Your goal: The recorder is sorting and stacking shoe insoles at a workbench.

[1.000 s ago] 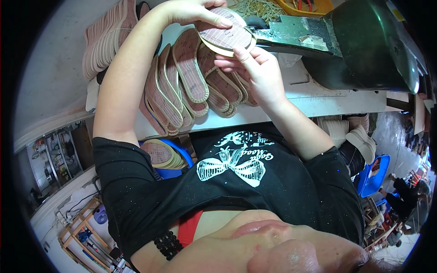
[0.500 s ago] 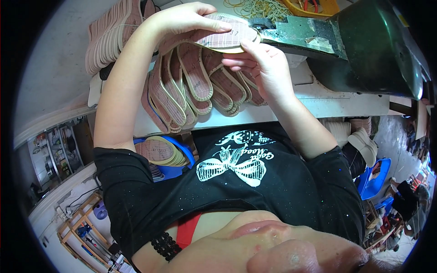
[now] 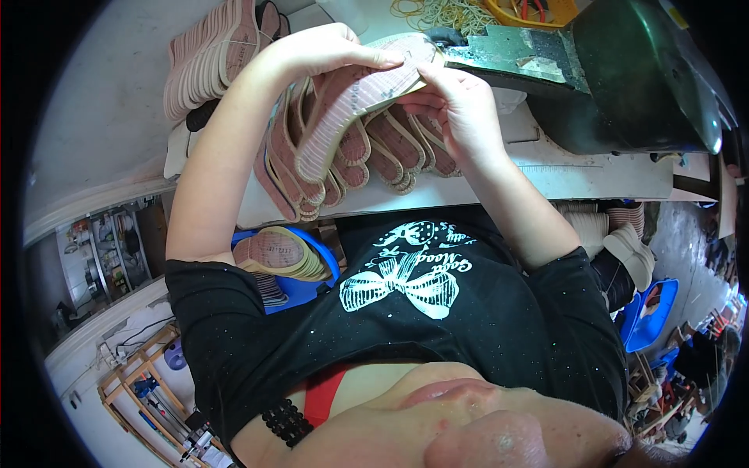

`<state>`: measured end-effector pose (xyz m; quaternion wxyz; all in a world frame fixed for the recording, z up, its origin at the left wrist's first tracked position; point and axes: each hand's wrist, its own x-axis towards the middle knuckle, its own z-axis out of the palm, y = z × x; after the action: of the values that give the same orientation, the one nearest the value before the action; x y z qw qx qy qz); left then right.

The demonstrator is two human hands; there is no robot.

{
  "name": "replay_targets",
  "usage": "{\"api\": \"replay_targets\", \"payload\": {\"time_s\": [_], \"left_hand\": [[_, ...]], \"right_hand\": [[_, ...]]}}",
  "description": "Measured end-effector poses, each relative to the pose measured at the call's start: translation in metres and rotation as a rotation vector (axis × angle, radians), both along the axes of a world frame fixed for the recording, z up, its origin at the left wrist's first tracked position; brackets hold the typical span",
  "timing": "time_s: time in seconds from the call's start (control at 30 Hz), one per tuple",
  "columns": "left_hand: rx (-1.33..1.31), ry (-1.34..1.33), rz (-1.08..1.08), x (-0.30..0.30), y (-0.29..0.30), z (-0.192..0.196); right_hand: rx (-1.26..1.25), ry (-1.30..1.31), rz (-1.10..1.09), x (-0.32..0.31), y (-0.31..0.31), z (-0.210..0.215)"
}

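A pinkish striped insole [image 3: 347, 101] with a pale edging lies between my two hands, one end at the small dark foot of a green machine arm [image 3: 515, 58]. My left hand [image 3: 343, 53] grips it from the far left, thumb on its upper face and the other fingers mostly hidden. Near the machine foot, my right hand [image 3: 460, 97] pinches the insole's right edge between thumb and fingers. The insole's other end slants down toward me, over a row of overlapping edged insoles [image 3: 394, 152] on the white worktable [image 3: 546, 173].
Tied insole stacks [image 3: 207, 62] stand at the back left. A blue container [image 3: 316, 269] with more insoles is below the table edge. Thin yellowish cord [image 3: 456, 17] lies tangled behind the machine, beside a yellow tray [image 3: 538, 15]. The machine's bulky green body [image 3: 640, 78] fills the right.
The insole has turned at the machine foot: its free end has swung from the left down toward me. Both hands keep their hold and have moved slightly with it.
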<state>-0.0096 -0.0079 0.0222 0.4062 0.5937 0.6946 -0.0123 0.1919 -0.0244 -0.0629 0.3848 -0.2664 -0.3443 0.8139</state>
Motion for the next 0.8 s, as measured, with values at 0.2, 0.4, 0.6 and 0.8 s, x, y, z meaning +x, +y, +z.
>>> {"api": "replay_targets", "payload": {"time_s": [0.2, 0.4, 0.6, 0.8], "left_hand": [[-0.069, -0.139, 0.214, 0.018, -0.021, 0.001], [0.076, -0.261, 0.393, 0.031, -0.038, -0.024], [0.033, -0.34, 0.376, 0.041, -0.053, -0.012], [0.125, -0.393, 0.526, 0.05, -0.06, -0.018]], "right_hand": [[0.077, -0.032, 0.042, 0.006, -0.001, 0.002], [0.277, -0.134, 0.072, 0.006, -0.027, -0.006], [0.287, -0.204, 0.098, 0.02, -0.006, -0.005], [0.304, -0.216, 0.202, 0.036, 0.012, -0.014]]}}
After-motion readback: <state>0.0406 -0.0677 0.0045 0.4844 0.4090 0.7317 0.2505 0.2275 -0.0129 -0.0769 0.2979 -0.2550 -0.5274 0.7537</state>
